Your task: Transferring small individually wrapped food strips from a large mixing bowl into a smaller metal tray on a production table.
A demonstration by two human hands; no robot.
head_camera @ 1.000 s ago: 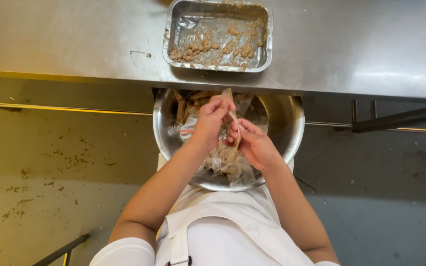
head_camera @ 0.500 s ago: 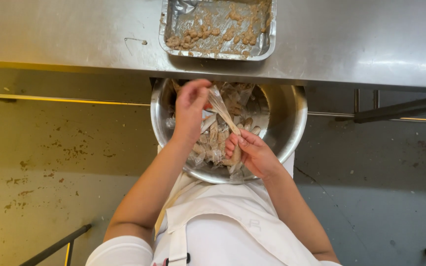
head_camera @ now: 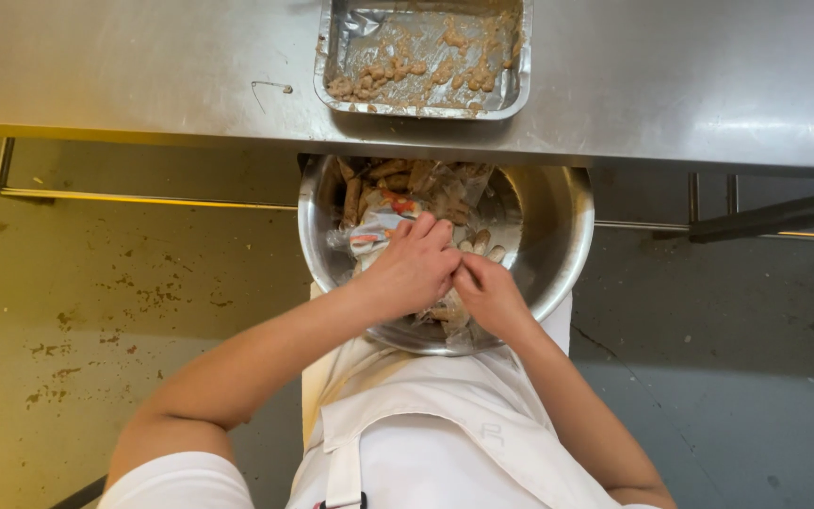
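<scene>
Commercial kitchen: steel worktable (head_camera: 143,66), foil tray (head_camera: 423,58), white apron (head_camera: 445,443).

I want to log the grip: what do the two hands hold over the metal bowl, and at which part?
Both the left hand and right hand pinch a thin strip over the bowl; which part cannot be told.

Your left hand (head_camera: 414,267) and right hand (head_camera: 485,294) meet over the bowl (head_camera: 558,236), gripping clear wrapper (head_camera: 374,231); foil tray (head_camera: 423,57) sits far on the counter (head_camera: 690,85).

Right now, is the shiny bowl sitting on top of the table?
No, the bowl sits below the metal table edge, against the person's apron, with both hands inside.
</scene>
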